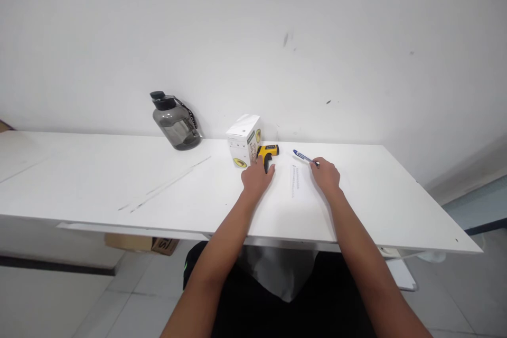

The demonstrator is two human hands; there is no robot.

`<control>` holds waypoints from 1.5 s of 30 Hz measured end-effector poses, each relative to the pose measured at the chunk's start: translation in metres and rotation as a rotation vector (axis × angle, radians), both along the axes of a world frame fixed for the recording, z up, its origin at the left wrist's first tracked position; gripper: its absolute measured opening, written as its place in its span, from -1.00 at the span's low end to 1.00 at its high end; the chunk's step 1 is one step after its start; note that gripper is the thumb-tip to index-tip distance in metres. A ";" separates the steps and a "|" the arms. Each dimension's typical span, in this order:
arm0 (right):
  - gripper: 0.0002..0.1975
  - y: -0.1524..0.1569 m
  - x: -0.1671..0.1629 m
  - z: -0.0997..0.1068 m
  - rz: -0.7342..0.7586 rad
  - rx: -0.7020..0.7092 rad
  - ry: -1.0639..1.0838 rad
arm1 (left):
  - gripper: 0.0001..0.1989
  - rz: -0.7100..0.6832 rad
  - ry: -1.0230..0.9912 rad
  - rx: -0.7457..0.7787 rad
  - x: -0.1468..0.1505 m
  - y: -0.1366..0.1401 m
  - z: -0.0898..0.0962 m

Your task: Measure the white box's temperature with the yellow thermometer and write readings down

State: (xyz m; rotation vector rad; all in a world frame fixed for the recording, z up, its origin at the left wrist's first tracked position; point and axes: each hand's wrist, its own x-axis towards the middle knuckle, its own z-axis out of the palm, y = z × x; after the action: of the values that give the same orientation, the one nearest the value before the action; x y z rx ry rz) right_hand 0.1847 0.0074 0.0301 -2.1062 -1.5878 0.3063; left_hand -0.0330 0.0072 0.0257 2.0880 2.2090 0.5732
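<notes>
My left hand (256, 178) rests on the white table by a yellow and black infrared thermometer (270, 150). Its thumb and forefinger are spread apart, with the thermometer's black handle between them; the other fingers are partly hidden. Just behind that hand stands a white box (241, 140) with avocado pictures, close against the thermometer's back end. Pinched in my right hand (327, 175) is a blue and white pen (303, 156), its blue end pointing left. Between my hands lies a white sheet of paper (291, 206) with a few lines of faint print.
A grey see-through water bottle (178, 125) with a black lid and strap stands at the back left, near the wall. The white table (99, 179) carries dark scuff marks. Below its front edge is a cardboard box (134, 242). The table's right edge slants towards me.
</notes>
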 end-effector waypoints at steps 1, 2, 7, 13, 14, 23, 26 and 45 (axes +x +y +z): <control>-0.74 0.000 -0.001 0.000 0.000 0.017 -0.007 | -0.47 -0.056 0.002 0.055 0.002 -0.001 0.000; -0.72 -0.001 -0.002 0.000 -0.003 0.038 -0.014 | -0.51 -0.138 0.007 0.106 0.004 -0.003 0.000; -0.67 -0.002 -0.005 0.004 0.075 0.157 0.302 | -0.56 -0.655 0.021 0.124 0.019 -0.016 -0.003; -0.59 -0.006 -0.017 0.007 0.343 0.226 0.907 | -0.46 -0.905 0.037 0.037 0.031 -0.019 -0.019; -0.61 -0.008 -0.020 0.007 0.291 0.283 0.882 | -0.44 -0.908 0.039 0.026 0.031 -0.018 -0.021; -0.51 -0.019 -0.019 0.008 0.485 0.209 0.737 | -0.36 -0.833 0.057 -0.091 0.031 -0.016 -0.021; -0.52 -0.027 -0.007 -0.006 0.502 0.154 0.685 | -0.34 -0.776 0.039 -0.108 0.033 -0.015 -0.020; -0.77 -0.030 -0.001 -0.023 0.449 -0.004 0.548 | -0.32 -0.756 0.030 -0.133 0.034 -0.010 -0.025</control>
State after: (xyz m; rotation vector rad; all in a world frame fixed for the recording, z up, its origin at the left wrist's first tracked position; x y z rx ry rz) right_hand 0.1836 -0.0225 0.0070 -1.4596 -1.6756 0.9445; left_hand 0.0012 -0.0030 0.0005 2.5945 1.2402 0.3104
